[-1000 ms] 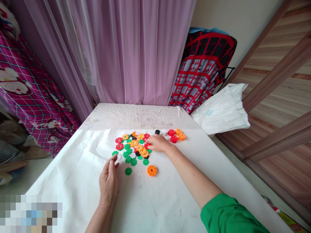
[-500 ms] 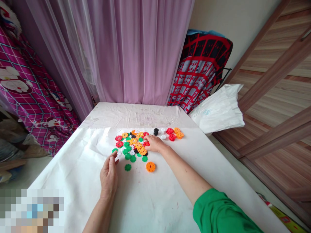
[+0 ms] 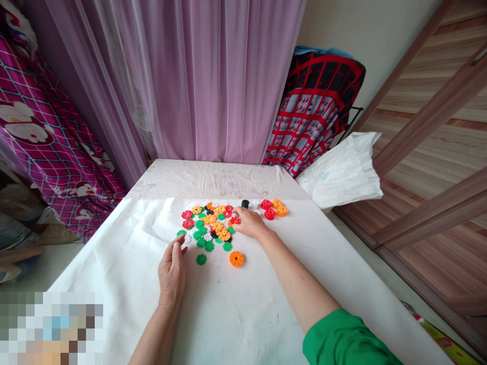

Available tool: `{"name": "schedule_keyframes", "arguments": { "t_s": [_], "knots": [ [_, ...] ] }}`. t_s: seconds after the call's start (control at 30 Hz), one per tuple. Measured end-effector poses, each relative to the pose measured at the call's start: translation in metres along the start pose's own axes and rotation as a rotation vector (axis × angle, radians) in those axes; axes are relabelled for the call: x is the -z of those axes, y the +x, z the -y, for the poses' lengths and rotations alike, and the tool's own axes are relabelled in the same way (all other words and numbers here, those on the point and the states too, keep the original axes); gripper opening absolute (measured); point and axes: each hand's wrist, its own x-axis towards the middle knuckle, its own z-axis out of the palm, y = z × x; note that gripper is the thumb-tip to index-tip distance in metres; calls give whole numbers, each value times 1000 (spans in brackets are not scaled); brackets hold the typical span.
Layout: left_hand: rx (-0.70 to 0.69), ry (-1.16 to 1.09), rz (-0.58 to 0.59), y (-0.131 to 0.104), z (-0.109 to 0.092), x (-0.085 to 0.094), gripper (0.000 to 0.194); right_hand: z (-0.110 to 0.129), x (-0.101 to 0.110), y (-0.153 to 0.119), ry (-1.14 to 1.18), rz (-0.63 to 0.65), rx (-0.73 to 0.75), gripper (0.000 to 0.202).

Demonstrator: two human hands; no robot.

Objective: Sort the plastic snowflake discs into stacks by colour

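Notched plastic discs in green, orange, red, white and black lie in a loose pile (image 3: pixel 209 219) on the white-covered table (image 3: pixel 243 309). At the pile's right edge, my right hand (image 3: pixel 248 222) has its fingers curled at a red disc (image 3: pixel 235 221); its grip is too small to make out. My left hand (image 3: pixel 173 266) rests at the near left of the pile, fingers apart, close to a green disc (image 3: pixel 181 233) and a white one (image 3: pixel 187 238). Nearer me are a thick orange stack (image 3: pixel 236 259) and a single green disc (image 3: pixel 201 259).
Small red clusters (image 3: pixel 270 213), orange clusters (image 3: pixel 282 210) and a black one (image 3: pixel 245 203) stand behind and right of my right hand. A white bag (image 3: pixel 342 172) hangs at the table's right edge. Purple curtains (image 3: pixel 213 81) are behind the table.
My right hand has shifted slightly right, away from the middle of the pile, and a red disc now shows by its fingers. My left hand has barely moved.
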Motion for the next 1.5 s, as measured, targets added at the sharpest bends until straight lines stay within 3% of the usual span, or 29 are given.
{"name": "schedule_keyframes", "arguments": {
  "t_s": [0.2, 0.3, 0.4, 0.53, 0.67, 0.8, 1.07, 1.17, 1.27, 1.37, 1.5],
  "knots": [
    [-11, 9, -1, 0, 4, 1, 50, -18, -13, -58, -6, 29, -50, 33],
    [-8, 20, 3, 0, 5, 1, 51, -19, -16, -70, -1, 51, -42, 19],
    [-14, 26, 5, 1, 5, 2, 51, -13, -9, -61, -15, 31, -8, 17],
    [-9, 31, 6, 1, 5, 2, 51, -3, 5, -27, -136, -4, 107, 35],
    [3, 11, 0, 1, 3, 1, 49, 0, 9, 1, -199, 110, 228, 43],
    [12, -5, -1, 1, 2, 1, 49, -1, 7, 14, -259, 185, 277, 37],
    [5, 17, 4, 1, 3, 1, 52, 5, 10, 20, -288, 184, 202, 40],
    [2, 32, 6, 0, 2, 1, 54, 1, 16, 5, -193, 115, 136, 42],
    [-12, 43, 13, 0, 3, 1, 54, 0, 19, -24, -64, 54, 177, 32],
    [-22, 36, 6, 0, 7, 1, 52, 4, 14, -55, -13, 82, 302, 27],
    [-27, 14, 0, 0, 7, 1, 51, 10, -1, -80, -19, 120, 335, 33]
  ]
}}
